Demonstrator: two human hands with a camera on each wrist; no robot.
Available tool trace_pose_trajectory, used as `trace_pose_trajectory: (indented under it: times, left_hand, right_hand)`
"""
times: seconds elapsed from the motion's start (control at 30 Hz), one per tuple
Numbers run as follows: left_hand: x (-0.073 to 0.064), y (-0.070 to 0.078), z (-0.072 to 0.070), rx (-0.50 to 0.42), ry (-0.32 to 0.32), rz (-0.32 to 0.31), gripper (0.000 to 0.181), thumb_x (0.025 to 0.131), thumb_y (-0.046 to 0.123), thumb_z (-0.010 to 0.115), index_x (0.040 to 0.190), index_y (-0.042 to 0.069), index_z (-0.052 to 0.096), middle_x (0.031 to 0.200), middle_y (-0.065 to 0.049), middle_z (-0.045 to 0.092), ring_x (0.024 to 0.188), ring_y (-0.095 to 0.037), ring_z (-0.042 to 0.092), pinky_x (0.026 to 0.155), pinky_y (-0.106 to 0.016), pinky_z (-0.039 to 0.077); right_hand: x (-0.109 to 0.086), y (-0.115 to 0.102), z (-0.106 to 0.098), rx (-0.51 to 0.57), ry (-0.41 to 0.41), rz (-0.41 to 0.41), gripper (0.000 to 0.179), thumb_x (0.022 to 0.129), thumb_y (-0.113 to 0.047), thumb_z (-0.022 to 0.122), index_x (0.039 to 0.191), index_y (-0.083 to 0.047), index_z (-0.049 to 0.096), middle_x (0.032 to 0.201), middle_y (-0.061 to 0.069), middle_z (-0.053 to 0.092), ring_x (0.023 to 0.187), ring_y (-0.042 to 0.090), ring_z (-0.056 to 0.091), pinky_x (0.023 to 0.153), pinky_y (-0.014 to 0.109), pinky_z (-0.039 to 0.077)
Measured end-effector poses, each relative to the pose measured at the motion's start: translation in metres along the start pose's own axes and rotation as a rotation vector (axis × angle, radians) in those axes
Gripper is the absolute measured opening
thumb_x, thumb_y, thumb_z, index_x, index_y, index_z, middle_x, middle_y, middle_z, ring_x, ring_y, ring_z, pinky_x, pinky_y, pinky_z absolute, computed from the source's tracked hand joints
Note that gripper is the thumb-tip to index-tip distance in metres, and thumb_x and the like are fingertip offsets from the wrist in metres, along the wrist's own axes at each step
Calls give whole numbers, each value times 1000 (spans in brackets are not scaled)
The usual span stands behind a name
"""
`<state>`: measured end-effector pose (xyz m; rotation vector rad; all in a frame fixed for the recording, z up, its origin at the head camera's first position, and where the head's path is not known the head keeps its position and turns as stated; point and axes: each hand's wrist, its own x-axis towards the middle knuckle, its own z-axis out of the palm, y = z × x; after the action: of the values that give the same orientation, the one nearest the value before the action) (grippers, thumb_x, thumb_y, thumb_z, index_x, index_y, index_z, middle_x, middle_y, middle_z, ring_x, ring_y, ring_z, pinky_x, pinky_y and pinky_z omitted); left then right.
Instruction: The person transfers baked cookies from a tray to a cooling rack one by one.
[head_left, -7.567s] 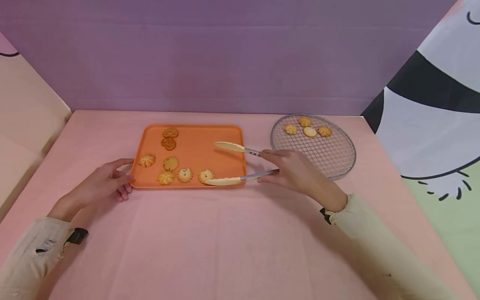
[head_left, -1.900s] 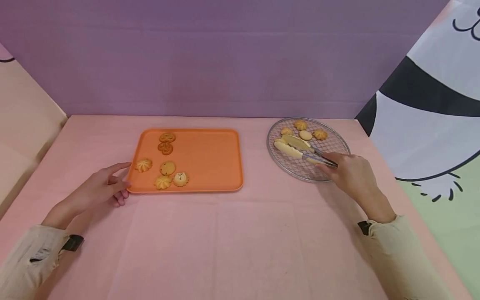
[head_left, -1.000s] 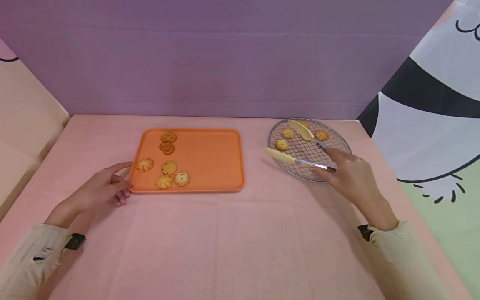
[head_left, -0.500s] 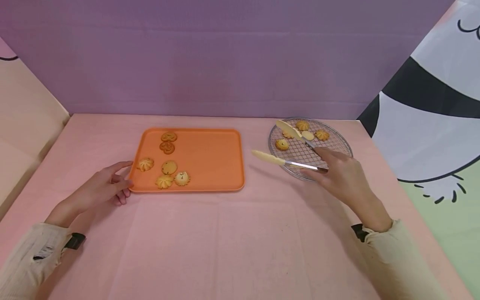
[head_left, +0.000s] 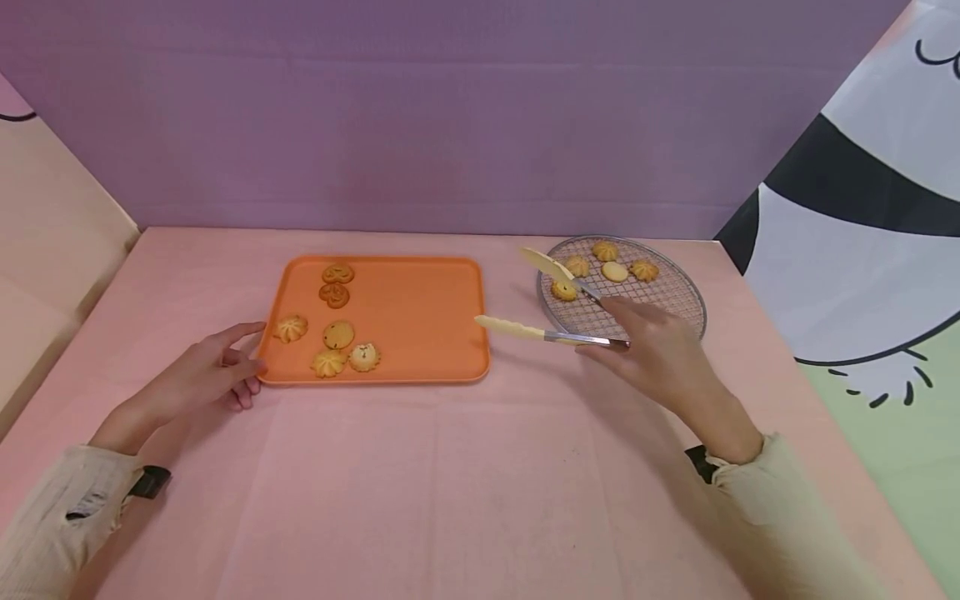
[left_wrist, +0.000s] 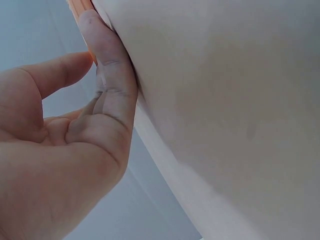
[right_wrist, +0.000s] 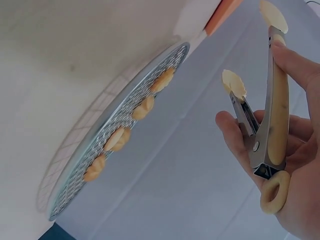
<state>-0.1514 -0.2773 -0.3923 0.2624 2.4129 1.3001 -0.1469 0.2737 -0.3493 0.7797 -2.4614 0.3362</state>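
In the head view, my left hand point(head_left: 198, 375) holds the left edge of the orange tray point(head_left: 435, 333), thumb near its front corner. Several cookies lie on the tray's left half, among them a flower-shaped one point(head_left: 291, 328), two pretzel-shaped ones and a pale-topped round cookie point(head_left: 364, 357). My right hand point(head_left: 660, 350) grips a pair of tongs point(head_left: 512, 327) with cream tips and metal arms. The tongs' tips are spread apart with nothing between them; one tip is over the tray's right edge. The right wrist view shows the tongs point(right_wrist: 276, 100) and the hand round them.
A round wire rack point(head_left: 663, 310) stands right of the tray, with several cookies on it, including a pale oval one point(head_left: 614, 272). Pink cloth point(head_left: 420, 483) covers the table. A purple backdrop point(head_left: 450, 125) rises behind.
Earlier the tongs took a pale-topped cookie from the tray and released it on the rack's left side. The spread tongs have since moved left towards the tray. The left hand stays at the tray.
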Motion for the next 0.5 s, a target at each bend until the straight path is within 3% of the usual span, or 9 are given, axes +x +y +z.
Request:
trace_pose_trajectory:
  times: [0.5]
  left_hand:
    - [0, 0, 0, 13, -1, -14, 68, 101, 6, 56, 155, -5, 16, 80, -12, 64, 63, -20, 63, 61, -32, 59]
  right_hand:
    - [17, -24, 7, -15, 17, -98, 67, 72, -43, 85, 118, 4, 68, 112, 21, 70, 95, 38, 70, 73, 51, 59]
